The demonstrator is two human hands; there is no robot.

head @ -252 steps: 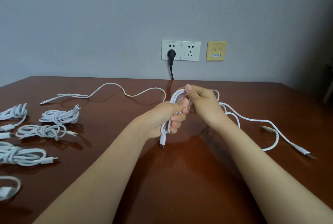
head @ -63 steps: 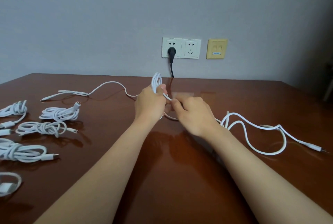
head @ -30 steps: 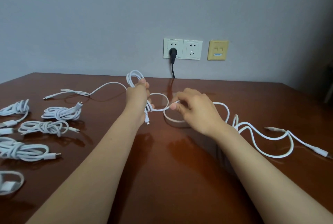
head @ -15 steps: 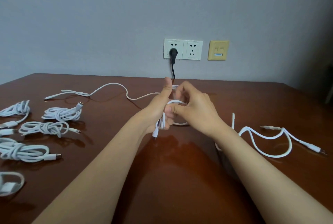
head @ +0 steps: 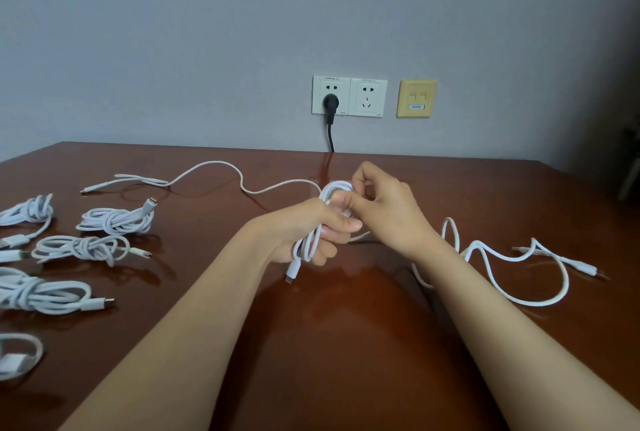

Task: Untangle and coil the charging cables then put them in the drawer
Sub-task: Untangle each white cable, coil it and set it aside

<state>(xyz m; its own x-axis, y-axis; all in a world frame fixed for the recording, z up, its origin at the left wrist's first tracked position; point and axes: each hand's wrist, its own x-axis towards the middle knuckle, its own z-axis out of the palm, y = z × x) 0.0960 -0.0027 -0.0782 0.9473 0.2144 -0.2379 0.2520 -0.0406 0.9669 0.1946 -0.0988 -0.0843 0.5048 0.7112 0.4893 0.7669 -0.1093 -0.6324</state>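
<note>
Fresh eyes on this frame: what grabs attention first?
Centre frame, the left hand and right hand together hold a partly wound white cable above the brown table, its connector hanging below the left hand. Loose cable loops lie on the table to the right, and a group of coiled bundles sits along the left edge.
</note>
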